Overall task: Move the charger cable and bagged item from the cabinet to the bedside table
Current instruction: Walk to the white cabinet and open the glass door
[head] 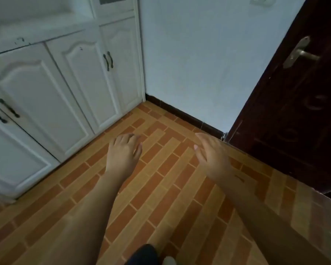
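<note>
Neither the charger cable nor the bagged item shows anywhere; by my reckoning both are somewhere on or in the white cabinet [52,88], which fills the view from nine to eleven o'clock. Its lower doors are all closed, and the part of its countertop that shows, up at eleven o'clock, looks bare. No bedside table shows either.

The main risk from here is picking the wrong door and searching blind, since nothing marks where the items sit. The dark door handles [108,60] at about eleven o'clock are slim and sit as a close pair, so a hasty reach could catch the neighbouring door. A cable pulled out by one end could snag on a shelf edge or trail to the floor, and a bag gripped loosely could slip. The dark brown room door [294,115] stands open from one to three o'clock, just beside the right arm; turning with full hands could knock against it or its brass lever [302,52].

The left hand [123,150], near centre, hangs palm down with fingers loosely curled, holding and touching nothing. The right hand [211,155], at about three o'clock of it, is spread wider, fingers extended, also empty, above the brick-pattern tiled floor [161,197].
</note>
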Tool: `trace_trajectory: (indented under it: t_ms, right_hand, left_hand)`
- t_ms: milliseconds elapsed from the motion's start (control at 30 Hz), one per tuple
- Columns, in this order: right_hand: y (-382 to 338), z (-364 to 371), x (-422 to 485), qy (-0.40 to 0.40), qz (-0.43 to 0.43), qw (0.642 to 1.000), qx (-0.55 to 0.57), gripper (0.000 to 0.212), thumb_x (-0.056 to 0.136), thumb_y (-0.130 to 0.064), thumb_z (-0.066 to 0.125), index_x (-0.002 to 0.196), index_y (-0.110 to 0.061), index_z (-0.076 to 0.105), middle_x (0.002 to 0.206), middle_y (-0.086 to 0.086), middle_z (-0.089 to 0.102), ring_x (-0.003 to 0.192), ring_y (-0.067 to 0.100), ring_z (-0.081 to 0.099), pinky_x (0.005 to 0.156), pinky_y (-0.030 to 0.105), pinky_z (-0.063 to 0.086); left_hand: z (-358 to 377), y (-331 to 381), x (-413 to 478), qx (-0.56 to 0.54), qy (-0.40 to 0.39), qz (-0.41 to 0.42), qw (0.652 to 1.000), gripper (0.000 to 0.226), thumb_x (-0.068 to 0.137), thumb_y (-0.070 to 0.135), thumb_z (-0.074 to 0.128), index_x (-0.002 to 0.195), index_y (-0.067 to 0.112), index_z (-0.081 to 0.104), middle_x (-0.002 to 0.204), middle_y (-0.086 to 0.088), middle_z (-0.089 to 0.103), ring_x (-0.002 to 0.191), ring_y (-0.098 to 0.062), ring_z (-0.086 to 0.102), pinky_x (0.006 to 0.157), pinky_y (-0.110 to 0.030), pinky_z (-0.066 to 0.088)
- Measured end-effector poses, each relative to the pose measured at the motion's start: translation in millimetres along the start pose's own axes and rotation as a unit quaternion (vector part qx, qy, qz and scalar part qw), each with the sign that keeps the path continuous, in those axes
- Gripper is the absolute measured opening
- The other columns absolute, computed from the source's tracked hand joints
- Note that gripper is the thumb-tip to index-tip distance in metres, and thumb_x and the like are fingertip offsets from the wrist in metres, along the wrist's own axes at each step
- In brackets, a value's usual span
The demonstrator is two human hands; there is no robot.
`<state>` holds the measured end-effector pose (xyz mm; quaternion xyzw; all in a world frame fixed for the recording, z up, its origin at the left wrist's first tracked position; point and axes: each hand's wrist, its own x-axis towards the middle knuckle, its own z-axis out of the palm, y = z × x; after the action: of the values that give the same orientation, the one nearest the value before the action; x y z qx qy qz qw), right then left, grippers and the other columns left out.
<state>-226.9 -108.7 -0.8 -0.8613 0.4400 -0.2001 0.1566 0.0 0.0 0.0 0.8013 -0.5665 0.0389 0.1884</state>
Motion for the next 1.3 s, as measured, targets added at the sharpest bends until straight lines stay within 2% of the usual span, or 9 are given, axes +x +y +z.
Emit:
trace_trajectory:
  t_ms: [167,300,667,800,967,1133,1300]
  right_hand:
    - [6.7,9.2,27.0,0.002,-0.016,1.000,-0.002,0.049,0.090,-0.038,0.033,0.129,-0.014,0.047,0.132,0.005,0.053,0.125,0.022,0.042,0.100,0.037,0.032]
    - [10.1,19.4,68.2,0.017,-0.024,1.000,0.004,0.040,0.094,-0.031,0.042,0.129,-0.014,0.047,0.131,0.005,0.053,0.123,0.022,0.043,0.099,0.041,0.039]
    - [-13.7,65.3,250.5,0.022,-0.060,0.998,0.016,0.039,0.092,-0.028,0.039,0.124,-0.008,0.051,0.121,0.008,0.059,0.115,0.022,0.048,0.094,0.039,0.043]
    - [-22.6,74.9,302.3,0.051,-0.047,0.997,0.018,0.032,0.093,-0.019,0.046,0.123,-0.008,0.052,0.120,0.010,0.060,0.113,0.022,0.050,0.091,0.027,0.037]
    - [-30.3,84.9,357.7,0.048,-0.048,0.997,0.035,0.040,0.093,-0.028,0.039,0.126,-0.008,0.050,0.125,0.010,0.057,0.117,0.024,0.048,0.096,0.039,0.040]
    - [-32.4,102.3,425.6,0.068,-0.073,0.995,0.032,0.033,0.094,-0.021,0.046,0.123,-0.008,0.052,0.122,0.011,0.059,0.115,0.024,0.050,0.092,0.028,0.033]
    - [-29.1,125.2,512.3,0.066,-0.112,0.990,0.050,0.034,0.092,-0.019,0.046,0.123,-0.007,0.052,0.123,0.011,0.059,0.116,0.024,0.050,0.094,0.027,0.031]
  left_hand:
    - [12.3,-6.5,16.4,-0.002,0.007,-0.019,1.000,0.027,0.091,0.024,0.049,0.113,0.012,0.057,0.110,-0.013,0.063,0.106,-0.033,0.055,0.092,-0.047,0.039]
    - [20.9,-22.5,51.7,-0.003,0.013,-0.028,1.000,0.029,0.092,0.026,0.046,0.116,0.012,0.056,0.113,-0.012,0.062,0.107,-0.033,0.053,0.091,-0.046,0.038]
    - [46.7,-100.5,210.6,-0.013,0.021,-0.018,1.000,0.028,0.092,0.025,0.047,0.114,0.011,0.057,0.113,-0.011,0.062,0.107,-0.031,0.053,0.091,-0.044,0.038]
    - [50.8,-129.7,267.5,-0.014,0.021,-0.012,1.000,0.028,0.091,0.024,0.048,0.114,0.010,0.058,0.113,-0.013,0.063,0.106,-0.032,0.054,0.090,-0.046,0.038]
    - [55.3,-155.9,323.3,-0.026,0.039,-0.019,0.999,0.026,0.090,0.021,0.051,0.112,0.008,0.059,0.110,-0.014,0.065,0.102,-0.033,0.056,0.089,-0.046,0.039]
    - [69.5,-182.0,371.3,-0.028,0.032,-0.041,0.998,0.026,0.090,0.020,0.050,0.111,0.009,0.059,0.111,-0.014,0.064,0.104,-0.033,0.055,0.091,-0.047,0.038]
    - [84.3,-207.2,434.7,-0.005,0.037,-0.070,0.997,0.029,0.090,0.021,0.049,0.115,0.010,0.057,0.115,-0.014,0.062,0.108,-0.033,0.054,0.094,-0.047,0.036]
